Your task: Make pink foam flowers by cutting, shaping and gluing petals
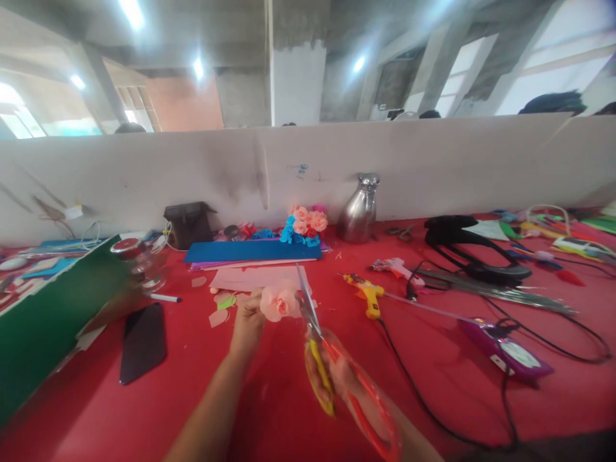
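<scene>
Between the fingers of my left hand [249, 316] is a pink paper flower [280, 301] with layered petals, facing me. My right hand [339, 375] grips a pair of scissors [314, 319] with red and yellow handles. Their blades are parted and point away from me, right beside the flower's right edge; whether they touch a petal I cannot tell. Behind the flower lie pink paper sheets [235, 278]. Small cut pieces of pink paper [219, 317] and a green scrap [228, 301] are scattered left of my left hand.
A yellow glue gun [370, 296] with a trailing cord lies to the right, near a purple power strip [510, 353]. A steel jug [360, 208] and finished paper flowers [304, 224] stand at the back. Left are a phone [143, 342], a glass jar [144, 264] and a green board [58, 321].
</scene>
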The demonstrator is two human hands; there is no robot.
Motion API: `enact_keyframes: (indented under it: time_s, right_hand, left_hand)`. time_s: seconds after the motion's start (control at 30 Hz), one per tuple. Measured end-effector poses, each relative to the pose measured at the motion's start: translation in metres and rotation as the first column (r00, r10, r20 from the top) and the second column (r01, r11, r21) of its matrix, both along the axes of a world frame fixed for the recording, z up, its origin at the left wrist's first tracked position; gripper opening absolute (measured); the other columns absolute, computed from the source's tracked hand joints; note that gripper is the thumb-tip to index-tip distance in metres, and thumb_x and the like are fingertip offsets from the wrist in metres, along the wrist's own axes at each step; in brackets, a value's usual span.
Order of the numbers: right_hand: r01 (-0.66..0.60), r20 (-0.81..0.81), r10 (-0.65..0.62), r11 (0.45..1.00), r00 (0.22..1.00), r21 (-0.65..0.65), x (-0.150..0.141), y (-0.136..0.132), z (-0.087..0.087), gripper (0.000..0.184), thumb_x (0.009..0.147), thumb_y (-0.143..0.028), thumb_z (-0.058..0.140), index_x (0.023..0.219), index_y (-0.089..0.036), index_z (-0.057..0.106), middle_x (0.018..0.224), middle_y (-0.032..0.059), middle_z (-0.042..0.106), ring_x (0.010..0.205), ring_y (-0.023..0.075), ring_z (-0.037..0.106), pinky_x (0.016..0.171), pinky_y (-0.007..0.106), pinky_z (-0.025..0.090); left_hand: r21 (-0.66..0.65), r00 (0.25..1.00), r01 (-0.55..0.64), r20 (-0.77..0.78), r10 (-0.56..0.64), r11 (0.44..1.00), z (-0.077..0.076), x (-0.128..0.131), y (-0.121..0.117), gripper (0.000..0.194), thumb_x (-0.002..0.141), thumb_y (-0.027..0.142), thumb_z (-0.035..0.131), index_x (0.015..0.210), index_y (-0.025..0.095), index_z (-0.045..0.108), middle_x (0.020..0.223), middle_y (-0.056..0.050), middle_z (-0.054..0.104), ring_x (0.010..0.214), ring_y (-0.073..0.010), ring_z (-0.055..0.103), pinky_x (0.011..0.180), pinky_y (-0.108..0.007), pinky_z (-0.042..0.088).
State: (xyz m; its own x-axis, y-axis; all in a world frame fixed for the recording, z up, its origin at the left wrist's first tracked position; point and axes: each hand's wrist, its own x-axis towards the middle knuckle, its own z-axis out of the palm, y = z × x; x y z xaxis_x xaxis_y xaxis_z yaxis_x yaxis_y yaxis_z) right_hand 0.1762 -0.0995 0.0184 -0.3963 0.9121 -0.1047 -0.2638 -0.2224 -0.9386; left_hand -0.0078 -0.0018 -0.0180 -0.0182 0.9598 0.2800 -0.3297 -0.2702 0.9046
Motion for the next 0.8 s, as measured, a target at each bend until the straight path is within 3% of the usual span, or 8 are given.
enact_keyframes:
  time_s: [0.27, 0.63, 0.8]
  right_hand:
    - [0.058, 0.014, -0.058, 0.998, 0.998, 0.020, -0.007, 0.000, 0.005, 0.063, 0.070, -0.068, 0.055, 0.114, -0.025, 0.044, 0.077, 0.0000, 0.047, 0.052, 0.0097, 0.038, 0.049, 0.025, 0.037]
    - [0.026, 0.013, -0.026, 0.999, 1.000, 0.030, -0.012, 0.003, 0.006, 0.051, 0.072, -0.067, 0.054, 0.098, -0.025, 0.040, 0.062, -0.0079, 0.034, 0.042, 0.0044, 0.027, 0.039, 0.019, 0.025]
    - [0.047, 0.013, -0.047, 0.998, 0.999, 0.029, -0.013, 0.003, 0.006, 0.049, 0.076, -0.065, 0.052, 0.099, -0.024, 0.038, 0.059, -0.0095, 0.033, 0.039, 0.0033, 0.027, 0.037, 0.016, 0.024]
  left_hand:
    - [0.035, 0.998, 0.002, -0.068, 0.000, 0.999, 0.001, -0.001, -0.002, 0.010, 0.065, 0.013, 0.065, 0.063, 0.019, 0.073, 0.062, -0.002, 0.064, 0.068, -0.0155, 0.055, 0.073, -0.029, 0.043]
    - [0.035, 0.996, 0.042, -0.075, -0.039, 0.999, -0.001, -0.001, -0.003, 0.009, 0.067, 0.015, 0.065, 0.065, 0.020, 0.072, 0.064, -0.002, 0.064, 0.076, -0.0180, 0.057, 0.074, -0.030, 0.043]
    - [0.011, 0.996, 0.051, -0.068, -0.050, 0.999, 0.000, -0.001, -0.004, 0.007, 0.067, 0.017, 0.066, 0.064, 0.020, 0.072, 0.061, -0.001, 0.063, 0.068, -0.0155, 0.055, 0.075, -0.030, 0.044]
